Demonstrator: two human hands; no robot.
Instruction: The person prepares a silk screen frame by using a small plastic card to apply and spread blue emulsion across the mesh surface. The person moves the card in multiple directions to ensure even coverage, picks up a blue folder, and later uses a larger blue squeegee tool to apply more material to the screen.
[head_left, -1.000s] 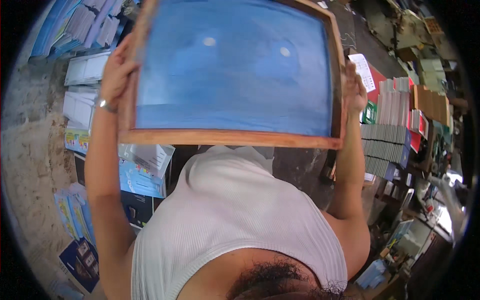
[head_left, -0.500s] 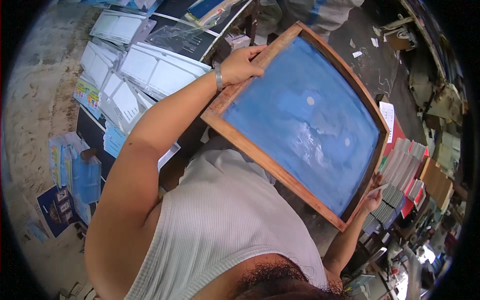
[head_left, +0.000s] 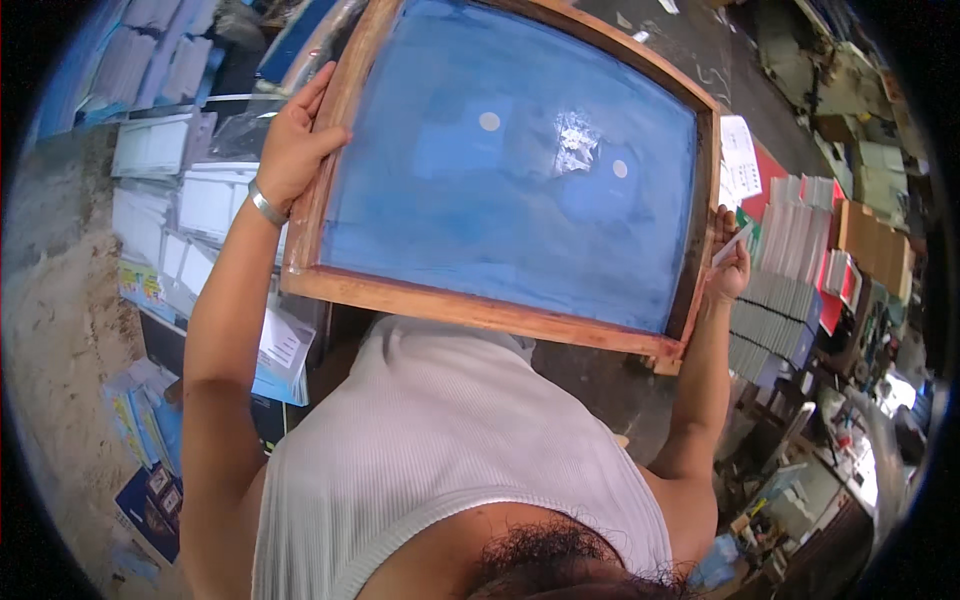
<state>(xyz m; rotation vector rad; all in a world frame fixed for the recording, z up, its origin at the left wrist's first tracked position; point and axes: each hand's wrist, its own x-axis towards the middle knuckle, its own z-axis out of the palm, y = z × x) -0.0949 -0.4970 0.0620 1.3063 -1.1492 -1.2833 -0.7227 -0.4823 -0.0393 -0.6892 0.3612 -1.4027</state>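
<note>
A screen-printing frame (head_left: 450, 210), with a blue screen in wooden rails, is held up in front of my chest. Two small pale discs and a shiny wet-looking patch show on the blue. My left hand (head_left: 298, 140) grips the left rail, thumb on the face and fingers round the outer edge. At the lower right corner my right hand (head_left: 732, 275) is closed at the right rail. A thin whitish strip (head_left: 733, 245) also sits between its fingers; part of that grip is hidden behind the rail.
To the left lie stacks of white printed sheets (head_left: 150, 147) and a dark blue printed booklet (head_left: 150, 505). Bundled grey-edged stacks (head_left: 765, 320), red covers and a brown cardboard block (head_left: 872, 245) stand on the right. Clutter crowds the lower right.
The frame has swung from a steep slant to nearly level, its left end moving left and nearer my body. Both hands have kept their hold, and the view has shifted a little.
</note>
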